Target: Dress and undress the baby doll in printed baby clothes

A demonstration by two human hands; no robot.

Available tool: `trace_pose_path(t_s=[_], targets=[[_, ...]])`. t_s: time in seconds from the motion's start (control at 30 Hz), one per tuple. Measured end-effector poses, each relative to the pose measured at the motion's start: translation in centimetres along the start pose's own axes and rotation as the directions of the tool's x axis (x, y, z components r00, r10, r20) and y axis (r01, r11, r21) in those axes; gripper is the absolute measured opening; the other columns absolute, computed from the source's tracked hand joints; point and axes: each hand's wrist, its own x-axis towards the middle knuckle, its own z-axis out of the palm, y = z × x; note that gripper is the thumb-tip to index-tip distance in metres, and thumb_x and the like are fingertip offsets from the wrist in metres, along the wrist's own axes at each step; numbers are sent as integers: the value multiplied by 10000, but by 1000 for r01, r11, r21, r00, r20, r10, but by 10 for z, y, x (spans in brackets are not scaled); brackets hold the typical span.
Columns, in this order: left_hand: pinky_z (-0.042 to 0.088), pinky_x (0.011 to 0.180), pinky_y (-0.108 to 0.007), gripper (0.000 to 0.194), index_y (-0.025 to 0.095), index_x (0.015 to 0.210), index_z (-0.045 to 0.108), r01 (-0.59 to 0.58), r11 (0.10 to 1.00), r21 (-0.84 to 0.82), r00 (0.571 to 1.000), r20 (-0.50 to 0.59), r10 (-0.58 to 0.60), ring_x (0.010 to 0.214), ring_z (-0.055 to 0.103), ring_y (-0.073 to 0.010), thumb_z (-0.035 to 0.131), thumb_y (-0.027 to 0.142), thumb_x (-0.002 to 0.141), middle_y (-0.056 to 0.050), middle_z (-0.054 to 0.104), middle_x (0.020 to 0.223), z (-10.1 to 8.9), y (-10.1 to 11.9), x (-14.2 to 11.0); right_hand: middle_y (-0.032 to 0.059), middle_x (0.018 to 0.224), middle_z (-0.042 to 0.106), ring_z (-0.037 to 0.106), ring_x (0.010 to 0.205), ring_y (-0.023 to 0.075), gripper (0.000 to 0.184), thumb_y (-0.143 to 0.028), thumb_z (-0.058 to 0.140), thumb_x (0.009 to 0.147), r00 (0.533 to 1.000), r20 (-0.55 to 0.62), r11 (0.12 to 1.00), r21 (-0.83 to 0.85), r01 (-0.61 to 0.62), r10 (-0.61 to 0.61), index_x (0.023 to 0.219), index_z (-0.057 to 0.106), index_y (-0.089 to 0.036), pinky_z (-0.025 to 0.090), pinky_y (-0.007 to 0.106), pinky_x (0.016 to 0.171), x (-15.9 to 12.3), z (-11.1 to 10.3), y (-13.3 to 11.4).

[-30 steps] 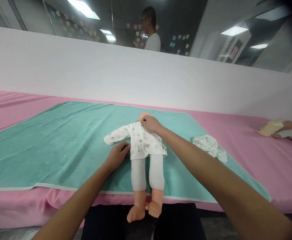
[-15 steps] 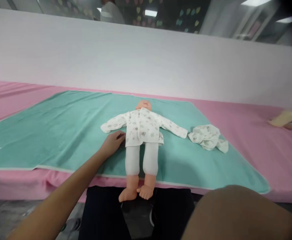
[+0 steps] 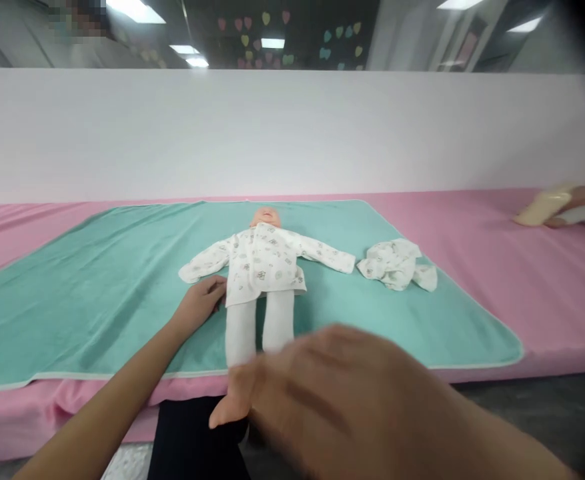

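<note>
A baby doll (image 3: 261, 267) lies on its back on a teal towel (image 3: 97, 280), dressed in a white printed top and white leggings, its bare feet hanging over the bed's front edge. My left hand (image 3: 199, 303) rests on the towel beside the doll's hip, fingers curled loosely at the hem of the top, holding nothing that I can see. Close to the camera, my right hand (image 3: 342, 393) is large and smeared by motion. It hides the doll's lower legs, and its fingers are not readable.
A crumpled white printed garment (image 3: 397, 265) lies on the towel to the doll's right. The towel covers a pink mattress (image 3: 522, 267) against a white wall. A cream object (image 3: 542, 208) sits at the far right. Dark trousers (image 3: 192, 440) show below the bed edge.
My right hand left the doll's collar, drew back toward the camera and now sweeps close in front of it. The view shifted right. My left hand stayed beside the doll's hip.
</note>
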Motion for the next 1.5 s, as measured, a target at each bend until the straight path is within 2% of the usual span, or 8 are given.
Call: trace_pose_path(t_s=[0.13,0.4,0.63,0.8,0.9,1.0,1.23,1.5], targets=[[396,526,-223,312,199,920,628,16,999,31,1000,10,-16,525,488,-126,472,431,780,35,567,594,-1,5,-1,94,1148,561,512,1032,251,333,-186,325,905,984,-177,512,-848,-137,-31,1206,466,-198,384,425,849,2,-70,40],[395,522,-232,303,192,883,626,-14,1000,-13,1000,-20,14,541,499,-137,504,437,752,11,590,613,1,14,-9,166,1112,505,502,967,271,362,-395,419,879,683,-660,50,-707,-706,314,1109,484,-123,395,315,654,3,-141,156],[459,600,-260,275,183,869,600,37,999,22,976,-215,-32,603,559,-159,459,399,773,0,616,668,-5,17,-18,99,910,577,539,785,192,217,-269,369,876,648,-671,167,-637,-752,361,933,533,-139,346,278,609,6,-160,134],[474,789,-335,275,188,976,570,-165,983,87,939,-292,183,840,596,-193,453,388,828,-46,627,932,7,49,-45,-14,702,498,466,636,121,221,-360,406,839,793,-581,803,-378,-461,182,711,465,-189,334,233,545,9,-141,37],[467,869,-363,385,211,1166,451,-544,832,108,780,-301,549,1084,507,-219,527,352,816,-89,495,1199,17,106,-82,-18,711,493,458,629,111,232,-401,466,811,877,-471,955,-205,-215,96,724,496,-188,341,229,546,12,-109,-29],[375,991,-460,666,221,1293,319,-783,594,186,565,-186,804,1251,338,-274,644,388,737,-129,360,1328,13,164,-118,-23,670,476,451,604,103,204,-375,507,788,917,-396,993,-70,-93,58,719,504,-184,343,226,536,14,-75,-79],[369,987,-508,565,198,1154,443,-797,401,451,350,-197,916,1215,383,-310,663,464,706,-134,431,1247,-20,200,-178,-41,608,419,366,534,83,241,-389,551,763,880,-466,992,114,-44,93,670,457,-187,304,220,492,5,-28,-122],[270,1052,-509,51,187,751,569,-725,273,632,327,-32,944,1170,465,-238,571,188,803,-41,616,1081,-37,192,-249,-21,700,454,401,603,91,237,-405,560,770,889,-441,943,332,29,127,732,487,-183,337,224,527,-9,10,-151]])
